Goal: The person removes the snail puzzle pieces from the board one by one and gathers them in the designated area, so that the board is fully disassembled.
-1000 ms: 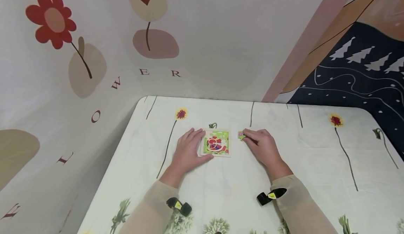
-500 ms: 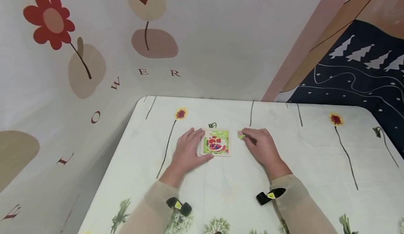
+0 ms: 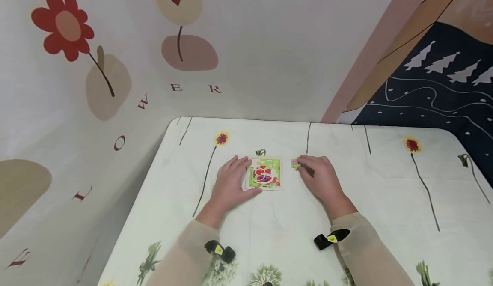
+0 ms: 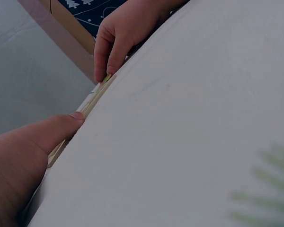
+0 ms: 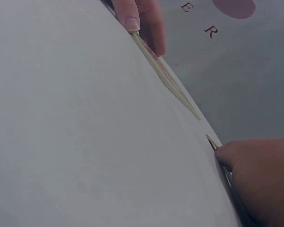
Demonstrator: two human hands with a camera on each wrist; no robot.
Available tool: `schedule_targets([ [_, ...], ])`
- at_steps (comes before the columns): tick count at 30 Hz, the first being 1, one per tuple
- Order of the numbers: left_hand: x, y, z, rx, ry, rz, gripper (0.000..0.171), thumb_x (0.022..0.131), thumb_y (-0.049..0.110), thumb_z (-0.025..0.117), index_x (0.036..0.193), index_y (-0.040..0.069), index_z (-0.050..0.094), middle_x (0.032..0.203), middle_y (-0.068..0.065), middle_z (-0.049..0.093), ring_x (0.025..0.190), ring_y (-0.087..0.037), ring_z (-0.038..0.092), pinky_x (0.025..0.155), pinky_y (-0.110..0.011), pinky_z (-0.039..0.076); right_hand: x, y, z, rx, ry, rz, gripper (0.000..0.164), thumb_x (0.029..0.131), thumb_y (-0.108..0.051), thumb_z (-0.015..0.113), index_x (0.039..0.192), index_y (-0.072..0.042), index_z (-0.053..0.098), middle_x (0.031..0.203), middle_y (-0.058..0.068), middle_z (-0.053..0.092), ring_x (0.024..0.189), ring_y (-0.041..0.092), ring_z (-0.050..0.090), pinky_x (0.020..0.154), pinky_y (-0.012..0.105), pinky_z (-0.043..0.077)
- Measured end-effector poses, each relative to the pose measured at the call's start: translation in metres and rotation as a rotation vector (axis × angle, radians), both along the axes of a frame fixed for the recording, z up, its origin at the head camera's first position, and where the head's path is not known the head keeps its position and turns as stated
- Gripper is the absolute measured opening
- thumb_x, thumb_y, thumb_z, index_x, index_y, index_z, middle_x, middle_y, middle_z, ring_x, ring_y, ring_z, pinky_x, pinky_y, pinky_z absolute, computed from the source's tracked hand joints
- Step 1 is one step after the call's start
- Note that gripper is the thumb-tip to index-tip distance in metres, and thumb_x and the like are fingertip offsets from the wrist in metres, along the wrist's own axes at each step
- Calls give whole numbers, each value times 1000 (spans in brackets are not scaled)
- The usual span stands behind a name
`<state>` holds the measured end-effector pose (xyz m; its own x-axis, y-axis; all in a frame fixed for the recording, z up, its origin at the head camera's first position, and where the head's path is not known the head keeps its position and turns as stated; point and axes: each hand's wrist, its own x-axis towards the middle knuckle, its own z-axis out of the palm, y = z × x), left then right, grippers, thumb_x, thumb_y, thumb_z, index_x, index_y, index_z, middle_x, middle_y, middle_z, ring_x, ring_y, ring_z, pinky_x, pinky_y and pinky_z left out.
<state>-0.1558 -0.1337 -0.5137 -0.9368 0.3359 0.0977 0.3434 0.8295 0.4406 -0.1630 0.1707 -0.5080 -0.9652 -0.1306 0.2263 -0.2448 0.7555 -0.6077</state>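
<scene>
A square wooden puzzle board (image 3: 282, 174) lies on the table, with a green picture and a red, white-outlined spiral shape. Its upper left part shows bare pale wood. My left hand (image 3: 230, 183) holds the board at its left side, thumb along the near edge and fingers by the far left corner; in the left wrist view the thumb (image 4: 61, 130) meets the rim. Right of the board, my right hand (image 3: 321, 179) pinches a small green puzzle piece (image 3: 294, 163) with a pink spot between thumb and fingers. The fingers partly cover the piece.
A white tablecloth (image 3: 285, 230) printed with flowers and stems covers the table. Behind it hangs a pale wall cloth (image 3: 269, 63) with flower shapes and letters, beside a dark panel with trees (image 3: 431, 93) at the right. Both sleeves carry black wrist cameras (image 3: 332, 239).
The head view shifts slightly. Both hands, the board and the pinched puzzle piece stay practically where they were.
</scene>
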Motion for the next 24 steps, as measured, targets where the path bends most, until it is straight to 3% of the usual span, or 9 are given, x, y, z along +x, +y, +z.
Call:
schedule_targets([
  [12,4,2,1,-62,14,6,90,86,66,76,157,16,52,167,-3,43,159,-32,28,127,-65,7,2,2,-2,-31,-9,5,29,103,-18,73,131,-9,77,141,12,69,123,34,60,104,52,50],
  [18,7,0,-1,-73,17,13,90,86,67,76,157,17,52,167,-3,44,158,-33,28,126,-67,5,3,1,-5,-50,-8,-14,34,106,-30,68,132,-9,76,142,14,68,130,35,55,108,55,46],
  [24,4,0,2,-66,20,4,90,87,67,75,158,17,51,168,-2,42,159,-31,27,127,-63,5,1,1,-3,-51,20,-35,38,105,-32,70,136,-9,74,150,12,62,145,35,49,119,58,36],
])
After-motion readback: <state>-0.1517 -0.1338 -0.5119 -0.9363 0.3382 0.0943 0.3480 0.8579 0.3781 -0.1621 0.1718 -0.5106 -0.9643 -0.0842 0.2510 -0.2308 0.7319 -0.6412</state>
